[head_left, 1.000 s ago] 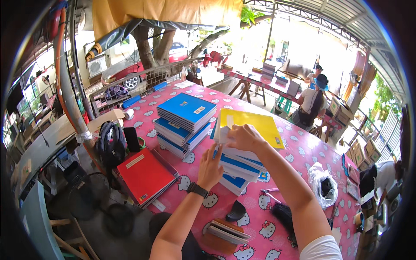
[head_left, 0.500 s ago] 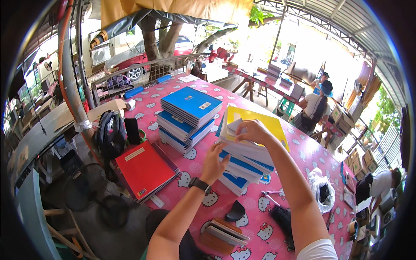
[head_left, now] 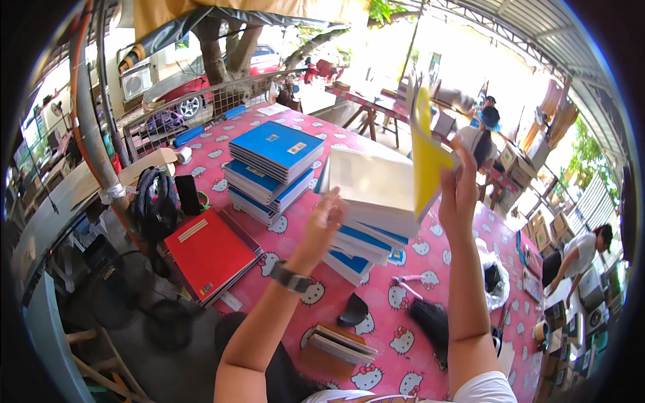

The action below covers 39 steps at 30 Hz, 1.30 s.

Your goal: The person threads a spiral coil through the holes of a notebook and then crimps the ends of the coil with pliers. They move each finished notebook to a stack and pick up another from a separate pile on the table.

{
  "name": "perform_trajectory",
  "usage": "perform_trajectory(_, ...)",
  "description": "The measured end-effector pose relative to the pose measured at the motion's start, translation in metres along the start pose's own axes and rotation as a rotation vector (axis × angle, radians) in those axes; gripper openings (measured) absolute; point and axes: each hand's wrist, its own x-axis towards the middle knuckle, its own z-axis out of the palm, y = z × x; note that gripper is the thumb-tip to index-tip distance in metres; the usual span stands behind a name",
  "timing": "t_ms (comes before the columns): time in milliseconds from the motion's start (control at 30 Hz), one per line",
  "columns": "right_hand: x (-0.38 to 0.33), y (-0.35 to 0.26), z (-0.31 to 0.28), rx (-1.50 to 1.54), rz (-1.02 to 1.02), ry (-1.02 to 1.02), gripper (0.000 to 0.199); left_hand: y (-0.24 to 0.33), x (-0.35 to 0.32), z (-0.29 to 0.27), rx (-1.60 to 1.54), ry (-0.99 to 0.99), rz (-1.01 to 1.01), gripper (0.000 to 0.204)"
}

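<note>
My right hand (head_left: 458, 187) is closed on the edge of a yellow-covered notebook (head_left: 424, 158), raised upright and blurred above the right side of a stack. Whether the whole notebook or only its cover with some pages is lifted, I cannot tell. Under it, a pale sheet (head_left: 373, 178) tops the uneven stack of notebooks (head_left: 363, 243), with white page edges and blue covers lower down. My left hand (head_left: 322, 225), slightly smeared, is beside the stack's near left edge with its fingers loosely apart. A neat stack of blue notebooks (head_left: 275, 146) stands to the left.
Red notebooks (head_left: 211, 252) lie at the table's left edge near a phone (head_left: 187, 195) and black bag (head_left: 154, 201). Nearer me are a brown wallet-like case (head_left: 336, 352), pink-handled pliers (head_left: 407, 285), a black pouch (head_left: 430, 326) and a plastic bag (head_left: 496, 279). Other people work at right.
My right hand has swung up and right, raising the yellow cover from lying flat to upright and baring a pale sheet. My left hand stays by the stack. The view has shifted slightly right.
</note>
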Motion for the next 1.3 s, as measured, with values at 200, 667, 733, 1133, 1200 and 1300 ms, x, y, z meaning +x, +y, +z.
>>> perform_trajectory(200, -0.098, -0.097, -0.050, 0.088, -0.539, -0.837, 0.034, 0.054, -0.075, 0.001, -0.434, -0.223, -0.093, 0.036)
perform_trajectory(667, -0.277, -0.016, -0.115, 0.942, 1.084, -0.590, 0.065, 0.016, -0.163, -0.031, -0.070, -0.397, -0.013, 0.045)
perform_trajectory(733, -0.293, -0.034, -0.120, 0.599, 1.015, -0.580, 0.048, 0.011, -0.161, -0.032, -0.041, -0.479, 0.012, 0.043)
perform_trajectory(1133, -0.339, -0.047, -0.118, 0.444, 0.504, -0.497, 0.018, 0.006, -0.142, -0.016, 0.061, -0.384, -0.082, 0.023)
perform_trajectory(1200, -0.339, -0.047, -0.117, 0.388, 0.503, -0.510, 0.016, 0.002, -0.143, -0.017, 0.125, -0.381, -0.119, 0.022)
perform_trajectory(1300, -0.358, -0.056, -0.113, 0.457, 0.693, -0.552, 0.024, -0.006, -0.144, -0.020, 0.226, -0.362, -0.075, 0.017)
